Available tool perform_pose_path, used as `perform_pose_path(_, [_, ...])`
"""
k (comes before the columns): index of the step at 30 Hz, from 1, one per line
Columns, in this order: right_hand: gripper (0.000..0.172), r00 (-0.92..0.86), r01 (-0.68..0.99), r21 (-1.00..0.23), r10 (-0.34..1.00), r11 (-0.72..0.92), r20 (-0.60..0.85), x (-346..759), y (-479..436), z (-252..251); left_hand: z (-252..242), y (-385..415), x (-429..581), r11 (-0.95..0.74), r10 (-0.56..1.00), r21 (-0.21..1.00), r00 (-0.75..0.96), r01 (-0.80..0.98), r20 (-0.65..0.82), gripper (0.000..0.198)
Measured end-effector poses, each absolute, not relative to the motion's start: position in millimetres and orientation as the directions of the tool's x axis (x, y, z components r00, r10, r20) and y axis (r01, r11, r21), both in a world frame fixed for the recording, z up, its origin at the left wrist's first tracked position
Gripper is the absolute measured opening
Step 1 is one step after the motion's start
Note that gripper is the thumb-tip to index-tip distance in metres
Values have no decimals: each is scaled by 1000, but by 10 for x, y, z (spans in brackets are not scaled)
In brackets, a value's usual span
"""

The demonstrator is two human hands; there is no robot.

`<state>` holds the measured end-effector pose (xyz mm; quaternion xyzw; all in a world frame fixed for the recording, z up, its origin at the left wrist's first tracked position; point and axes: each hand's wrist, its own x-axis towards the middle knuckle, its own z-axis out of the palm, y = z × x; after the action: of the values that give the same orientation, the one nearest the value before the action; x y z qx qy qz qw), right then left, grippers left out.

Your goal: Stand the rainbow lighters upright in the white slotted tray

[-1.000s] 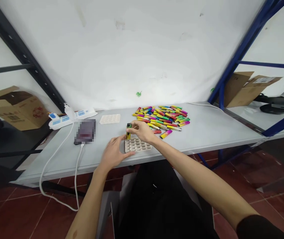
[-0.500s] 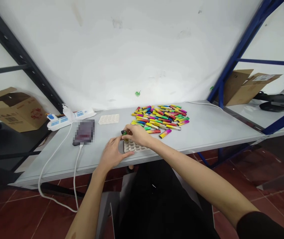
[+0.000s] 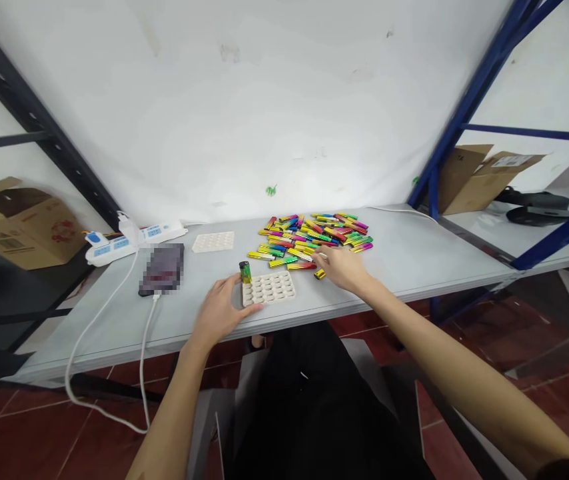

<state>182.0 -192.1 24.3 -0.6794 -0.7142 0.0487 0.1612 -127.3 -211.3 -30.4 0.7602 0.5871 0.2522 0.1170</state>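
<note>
My left hand (image 3: 220,308) grips the left end of a white tray (image 3: 277,298) with rows of holes, its thumb along the near edge and its fingers at the far left corner. A single lighter (image 3: 245,272), black-topped with a green and yellow body, stands upright in that corner hole. Over the front of a heap of shiny multicoloured lighters (image 3: 289,261) is my right hand (image 3: 340,267), fingers bent and drawn together. Whatever lies between those fingertips is too small to make out. One yellow lighter (image 3: 319,274) shows partly from beneath this hand.
A second white tray (image 3: 213,241) lies at the back left. Beside it are a blurred phone-like device (image 3: 162,268) on a white cable and a power strip (image 3: 114,250). Cardboard boxes stand on both sides, beyond the dark left post and blue right frame (image 3: 427,180).
My right hand has let go of the lighter standing in the tray's corner and moved right to the heap. My left hand stays on the tray. The view has shifted slightly.
</note>
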Motion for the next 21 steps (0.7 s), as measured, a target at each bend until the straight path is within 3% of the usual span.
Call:
perform_pose_path(5, [43, 43, 959, -284, 995, -15, 92, 2021, -2160, 47, -307, -2116, -1274, -287, 951, 477, 189, 830, 243, 81])
perform_pose_path(10, [21, 123, 902, -425, 988, -74, 90, 2004, -2222, -45, -312, -2118, -1270, -264, 959, 476, 174, 839, 225, 83])
perform_pose_path(13, [32, 136, 853, -519, 982, -51, 128, 2000, -2158, -57, -303, -2123, -1266, -252, 962, 476, 164, 843, 218, 83])
perform_pose_path(18, [28, 116, 649, -758, 975, 68, 188, 1937, -1956, -118, -299, -2124, -1269, -249, 964, 475, 167, 844, 209, 85])
perform_pose_path(21, [40, 133, 417, -899, 969, 134, 207, 1864, -1827, -200, -305, -2125, -1270, -245, 965, 474, 164, 846, 205, 85])
